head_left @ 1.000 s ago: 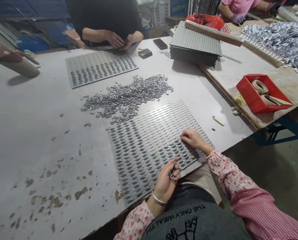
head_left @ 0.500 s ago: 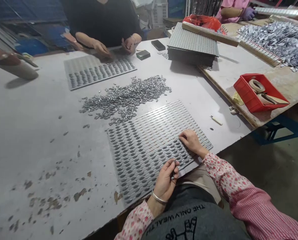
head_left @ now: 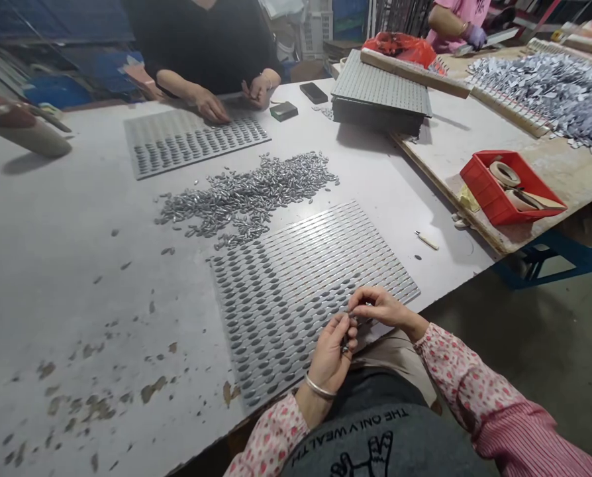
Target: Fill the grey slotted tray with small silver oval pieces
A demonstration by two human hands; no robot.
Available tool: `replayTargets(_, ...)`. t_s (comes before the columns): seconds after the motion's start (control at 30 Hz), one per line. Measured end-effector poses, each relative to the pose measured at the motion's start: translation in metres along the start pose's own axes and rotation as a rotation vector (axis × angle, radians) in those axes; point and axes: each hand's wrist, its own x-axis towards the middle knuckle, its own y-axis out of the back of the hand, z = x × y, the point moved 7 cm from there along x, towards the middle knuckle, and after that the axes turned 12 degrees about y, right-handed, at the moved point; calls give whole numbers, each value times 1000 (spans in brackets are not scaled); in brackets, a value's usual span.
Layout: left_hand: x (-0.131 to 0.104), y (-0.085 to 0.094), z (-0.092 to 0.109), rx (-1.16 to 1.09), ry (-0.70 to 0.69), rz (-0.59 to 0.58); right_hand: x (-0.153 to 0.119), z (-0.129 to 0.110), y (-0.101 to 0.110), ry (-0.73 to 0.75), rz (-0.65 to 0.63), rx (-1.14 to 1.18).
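Note:
In front of me a flat grooved board lies on the table, with rows of dark grey oval pieces along its left side and near edge. My left hand, a bangle at the wrist, is curled over the board's near edge around several small grey oval pieces. The fingertips of my right hand pinch together and meet the left thumb and forefinger; a small grey piece shows at that point, partly hidden. Beyond the board lies a long heap of loose grey oval pieces.
Across the table a person's hands work over a similar board. At right are a stack of boards, a red bin with tape rolls, and a small pointed tool. Another person's gloved hand is at the back.
My right hand has come off the board's rows, moving down and left to the fingertips of my left hand. The left hand has stayed nearly in place.

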Motion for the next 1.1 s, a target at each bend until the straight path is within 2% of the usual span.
replayTargets(0.07, -2, -2, 1, -2, 7, 2, -1, 5, 15, -38, 114, -32)
replayTargets(0.13, -6, -3, 1, 2, 40, -8, 0, 11, 35, -49, 199, -183)
replayTargets(0.23, -9, -1, -3, 33, 105, 6, 5, 16, 52, -22, 170, -477)
replayTargets(0.4, -7, 4, -7, 14, 102, -35, 12, 29, 55, -76, 78, -700)
replayTargets(0.53, -7, 3, -9, 19, 108, -87, 18, 31, 51, -36, 26, -810)
replayTargets(0.67, -8, 4, -6, 72, 74, -34, 21, 31, 53, -20, 50, -880)
replayTargets(0.8, -8, 6, -6, 108, 66, 39, 16, 25, 54, -8, 163, -853)
replayTargets(0.93, -7, 8, -1, 62, 6, 83, 5, 12, 53, -17, 275, -663)
replayTargets(1.0, -5, 8, 0, 34, -15, 75, 0, 9, 41, -38, 194, -512)
replayTargets(1.1, -2, 8, -2, 8, -13, 74, -7, -1, 10, -15, 7, -292)
